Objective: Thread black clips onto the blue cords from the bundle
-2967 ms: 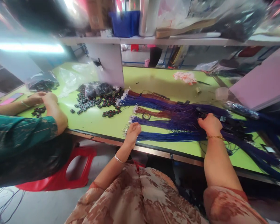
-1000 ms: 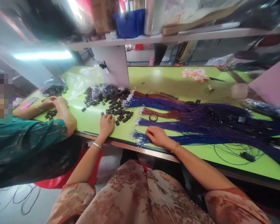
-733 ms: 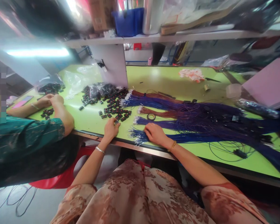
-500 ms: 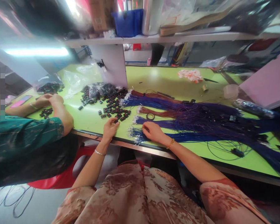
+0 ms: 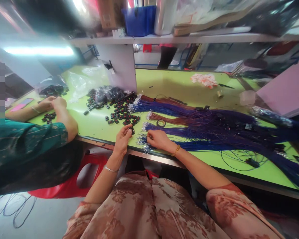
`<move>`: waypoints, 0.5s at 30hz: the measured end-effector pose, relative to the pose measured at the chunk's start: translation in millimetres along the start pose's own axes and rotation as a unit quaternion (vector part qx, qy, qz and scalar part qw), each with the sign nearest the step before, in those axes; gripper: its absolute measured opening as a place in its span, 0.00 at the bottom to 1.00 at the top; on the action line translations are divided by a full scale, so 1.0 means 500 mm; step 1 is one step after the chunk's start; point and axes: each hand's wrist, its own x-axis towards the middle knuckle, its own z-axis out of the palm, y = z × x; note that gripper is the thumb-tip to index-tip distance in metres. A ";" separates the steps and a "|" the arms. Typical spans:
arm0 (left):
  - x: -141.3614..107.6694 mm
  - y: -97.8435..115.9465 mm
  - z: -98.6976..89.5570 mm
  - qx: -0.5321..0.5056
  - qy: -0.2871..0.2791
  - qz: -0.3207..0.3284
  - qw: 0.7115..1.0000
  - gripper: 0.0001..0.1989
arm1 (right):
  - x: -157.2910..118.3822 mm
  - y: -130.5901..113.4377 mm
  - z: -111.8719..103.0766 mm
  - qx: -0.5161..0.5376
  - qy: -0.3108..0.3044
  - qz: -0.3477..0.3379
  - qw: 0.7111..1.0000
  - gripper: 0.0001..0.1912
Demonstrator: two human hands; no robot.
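My left hand [image 5: 123,137] is closed on a small black plastic connector [image 5: 132,130], pinched between thumb and fingers just above the table's front part. Behind it lies a loose pile of similar black connectors [image 5: 124,116], some with red marks. My right hand [image 5: 159,140] is in a pinch over the nearest bundle of blue wires [image 5: 186,146], its fingertips close to the silvery wire ends [image 5: 142,141]. Whatever is between those fingertips is too small to make out. Beyond that hand lie a purple-blue wire bundle [image 5: 179,131], brown wires [image 5: 171,120] and a dark tape ring [image 5: 160,123].
At left, a co-worker's hands [image 5: 54,103] are together by a small heap of black parts [image 5: 49,118]. Clear plastic bags [image 5: 82,83] lie behind. A white divider [image 5: 122,66] stands under the shelf [image 5: 164,39]. Orange-white pieces [image 5: 204,80] lie at the back right.
My left hand has come away from the connector pile, moving right with a black connector in it. My right hand has shifted slightly left, bringing the hands nearer each other.
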 end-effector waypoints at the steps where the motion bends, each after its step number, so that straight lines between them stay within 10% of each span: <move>1: -0.004 0.000 0.005 -0.014 0.003 0.005 1.000 0.18 | -0.001 0.001 -0.002 0.024 0.006 0.008 1.000 0.05; 15: -0.038 -0.022 0.040 -0.153 -0.082 -0.134 0.976 0.13 | -0.017 -0.027 -0.016 0.357 0.039 -0.038 0.933 0.05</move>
